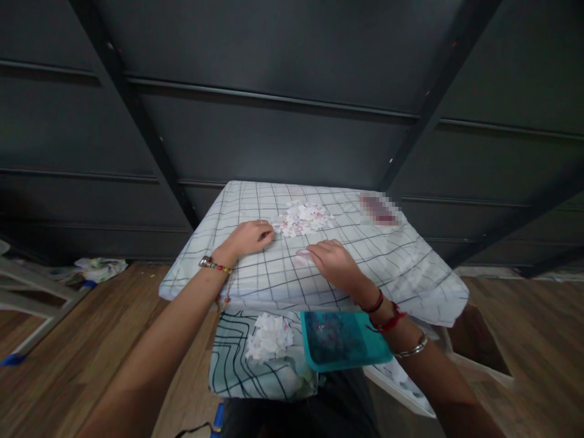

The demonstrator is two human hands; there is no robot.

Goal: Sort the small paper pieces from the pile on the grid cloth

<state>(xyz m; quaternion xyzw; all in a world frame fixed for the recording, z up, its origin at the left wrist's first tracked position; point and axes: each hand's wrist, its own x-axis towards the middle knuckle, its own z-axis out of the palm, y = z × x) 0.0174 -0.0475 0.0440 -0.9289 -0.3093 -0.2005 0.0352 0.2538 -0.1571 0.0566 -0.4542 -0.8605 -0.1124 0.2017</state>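
My left hand [250, 238] rests on the checked cloth with its fingers curled in. Its fingertips are at the left edge of a loose pile of small white and pinkish paper-like pieces [305, 219]; whether they pinch one is too small to tell. Nearer to me, my right hand [336, 263] lies low over the cloth, its fingers closed at a small pale pinkish piece [302, 258]. Below the table edge, a second heap of white pieces [270, 338] sits on a dark-lined cloth. Beside it stands a teal plastic tray [306, 350] with small bits inside.
A white checked cloth [241, 274] covers the table, which stands against a dark panelled wall [283, 134]. A blurred reddish object [379, 210] lies at the back right. White metal legs [41, 310] stand at left, and an open white box [406, 389] is low at right.
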